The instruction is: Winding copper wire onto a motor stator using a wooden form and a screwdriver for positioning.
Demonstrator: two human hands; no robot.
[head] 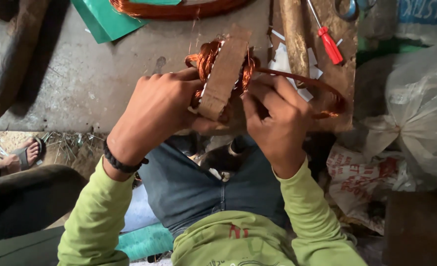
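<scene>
Together, left hand (159, 106) and right hand (277, 118) around copper-wound stator (223, 74).

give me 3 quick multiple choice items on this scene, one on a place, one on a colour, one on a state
1. Where does the red-handled screwdriver lie?
A. at the top right of the bench
B. in the lap
C. on the floor at the left

2. What colour is the wire of the coil?
A. silver
B. copper orange
C. black

3. How is the wound core held?
A. lying untouched
B. by one hand
C. by both hands

Answers: 1 A, it lies beyond the hands; 2 B, the strands shine orange; 3 C, the left hand and the right hand grip it.
</scene>
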